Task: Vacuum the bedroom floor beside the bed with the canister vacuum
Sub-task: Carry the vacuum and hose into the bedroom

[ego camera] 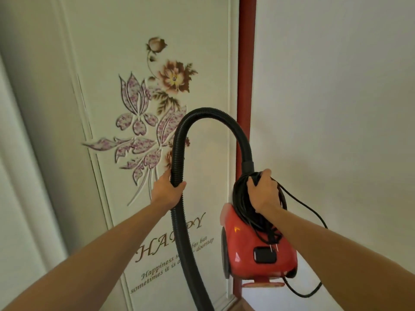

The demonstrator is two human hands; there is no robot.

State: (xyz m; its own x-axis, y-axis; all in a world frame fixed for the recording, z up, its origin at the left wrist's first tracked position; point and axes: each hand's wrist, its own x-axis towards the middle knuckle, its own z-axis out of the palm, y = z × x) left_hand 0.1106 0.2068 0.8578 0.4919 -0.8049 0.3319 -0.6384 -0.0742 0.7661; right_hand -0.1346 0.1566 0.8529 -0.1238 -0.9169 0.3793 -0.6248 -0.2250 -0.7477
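Your left hand [166,192] curls round the black hose [178,153] at mid-frame. Your right hand [265,193] grips the coiled cord [239,198] atop the red canister vacuum [247,254], lower right of centre. Behind are a red post [247,63] and a white panel [190,23] with a flower decal [143,131]. The hose crosses "HAPPY" and 2 smaller lines: "Happiness… far but", "sometimes it is… doorstep".

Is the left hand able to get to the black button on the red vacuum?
Probably not yet: the left hand grips the black hose, so it is busy. Nothing covers the button on the red vacuum, though, so after letting go it likely would reach.
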